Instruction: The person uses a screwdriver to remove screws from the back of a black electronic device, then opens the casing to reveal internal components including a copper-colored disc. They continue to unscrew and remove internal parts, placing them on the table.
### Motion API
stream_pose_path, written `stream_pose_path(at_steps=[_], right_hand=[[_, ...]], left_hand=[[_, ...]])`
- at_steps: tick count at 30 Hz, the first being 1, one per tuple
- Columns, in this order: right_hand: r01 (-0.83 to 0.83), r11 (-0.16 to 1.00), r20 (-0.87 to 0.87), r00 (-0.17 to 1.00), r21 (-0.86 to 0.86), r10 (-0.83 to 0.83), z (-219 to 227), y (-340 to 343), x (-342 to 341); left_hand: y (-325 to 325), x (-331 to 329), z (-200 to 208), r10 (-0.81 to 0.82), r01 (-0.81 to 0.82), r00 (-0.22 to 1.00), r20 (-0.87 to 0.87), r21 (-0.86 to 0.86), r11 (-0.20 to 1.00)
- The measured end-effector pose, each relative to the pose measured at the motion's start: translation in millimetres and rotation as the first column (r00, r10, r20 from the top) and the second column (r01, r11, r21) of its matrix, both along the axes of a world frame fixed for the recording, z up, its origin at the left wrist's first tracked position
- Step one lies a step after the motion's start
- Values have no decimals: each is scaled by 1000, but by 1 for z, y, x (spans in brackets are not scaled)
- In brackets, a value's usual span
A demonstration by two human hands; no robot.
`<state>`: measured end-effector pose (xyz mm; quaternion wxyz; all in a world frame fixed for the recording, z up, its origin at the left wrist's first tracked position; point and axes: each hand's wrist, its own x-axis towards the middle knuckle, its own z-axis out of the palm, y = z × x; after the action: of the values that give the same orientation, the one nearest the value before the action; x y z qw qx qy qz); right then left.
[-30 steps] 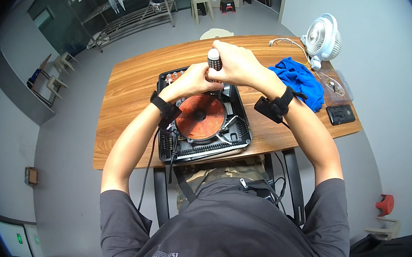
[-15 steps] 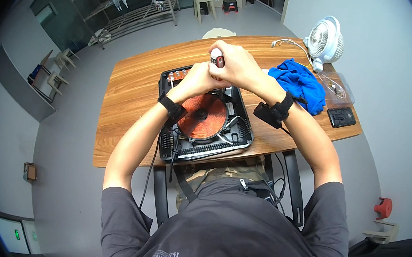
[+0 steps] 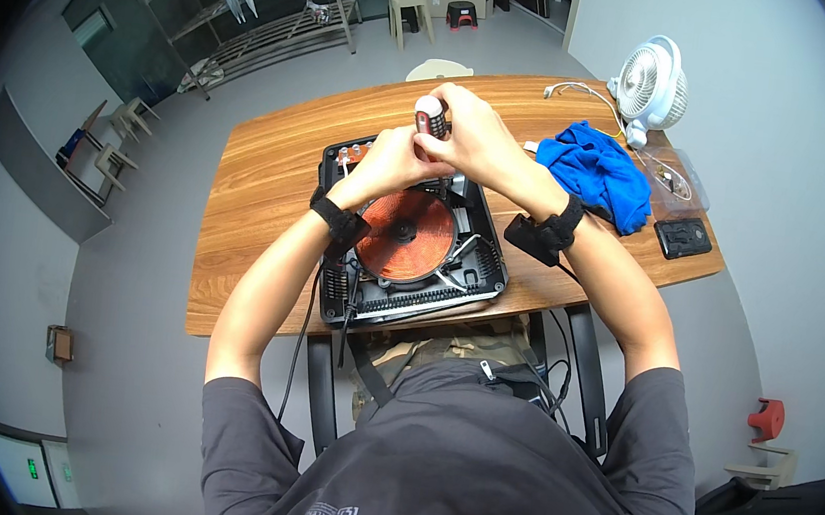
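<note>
Over the induction cooker (image 3: 404,239) at the worktop (image 3: 264,187)'s near edge, I'd hold the screwdriver (image 3: 431,111) upright, my right hand (image 3: 477,139) wrapped round it, my left hand (image 3: 392,162)'s grip hidden.

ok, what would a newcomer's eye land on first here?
Probably the flat, round orange-red coil inside the open black casing, near the middle of the wooden table. Next, just beyond the coil, the hands: the right hand grips a pale-ended handle, the left hand close by. Then the crumpled blue cloth at right, near the white fan.
</note>
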<state>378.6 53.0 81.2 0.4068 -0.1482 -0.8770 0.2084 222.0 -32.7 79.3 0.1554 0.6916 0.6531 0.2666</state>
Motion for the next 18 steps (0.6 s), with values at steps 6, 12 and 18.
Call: stream_pose_path(at_steps=[6, 12, 18], right_hand=[[124, 975, 263, 962, -182, -74, 23, -21, 6], [82, 997, 63, 995, -7, -82, 4, -8, 3], [9, 991, 83, 997, -137, 2, 5, -10, 0]], left_hand=[[1, -6, -13, -113, 87, 978, 176, 147, 985], [6, -17, -13, -148, 158, 966, 214, -32, 987], [5, -6, -6, -38, 28, 991, 127, 81, 996]])
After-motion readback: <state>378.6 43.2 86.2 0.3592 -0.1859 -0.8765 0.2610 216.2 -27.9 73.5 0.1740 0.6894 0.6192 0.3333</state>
